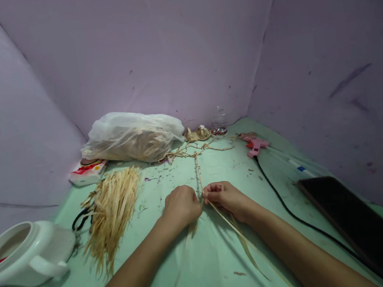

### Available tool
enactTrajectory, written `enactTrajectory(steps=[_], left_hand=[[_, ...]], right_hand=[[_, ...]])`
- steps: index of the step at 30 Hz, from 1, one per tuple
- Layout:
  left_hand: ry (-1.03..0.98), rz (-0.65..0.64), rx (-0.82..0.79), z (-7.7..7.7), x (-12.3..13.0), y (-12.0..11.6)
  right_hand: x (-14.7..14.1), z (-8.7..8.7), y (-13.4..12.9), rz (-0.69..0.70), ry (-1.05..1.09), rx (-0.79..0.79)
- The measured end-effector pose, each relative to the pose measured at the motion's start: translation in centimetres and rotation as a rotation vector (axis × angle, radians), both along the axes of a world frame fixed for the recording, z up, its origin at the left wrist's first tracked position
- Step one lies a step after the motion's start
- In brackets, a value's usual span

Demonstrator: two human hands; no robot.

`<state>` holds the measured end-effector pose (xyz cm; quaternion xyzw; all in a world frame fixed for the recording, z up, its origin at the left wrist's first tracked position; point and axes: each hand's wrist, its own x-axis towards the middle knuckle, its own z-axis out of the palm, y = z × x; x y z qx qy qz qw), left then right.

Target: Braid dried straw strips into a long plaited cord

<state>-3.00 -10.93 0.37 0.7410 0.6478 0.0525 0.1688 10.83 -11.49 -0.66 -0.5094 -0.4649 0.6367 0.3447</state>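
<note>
Head view: left hand (182, 205) and right hand (228, 199) pinch straw strips (232, 224) at the near end of the braid (198, 168). Uneven pull could loosen it

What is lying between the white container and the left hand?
In the head view, a black loop, then a bundle of tan strips, then green tabletop.

straw bundle (117, 211) left of braid (198, 168), glue gun (257, 145) right
</note>
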Motion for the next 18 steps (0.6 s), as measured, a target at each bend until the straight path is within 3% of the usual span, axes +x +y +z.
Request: enactTrajectory(steps=[9,13,18], left_hand=[[0.025,-0.028,-0.005,0.5,-0.1,-0.1],[-0.253,0.107,-0.001,0.4,-0.4,0.6],[-0.776,0.243,-0.393,0.9,0.2,0.3]], right_hand=[[-0.1,0.2,-0.1,-0.011,0.007,-0.008],[0.0,0.0,0.0,0.004,-0.004,-0.005],[0.1,-0.3,0.1,0.006,0.026,-0.005]])
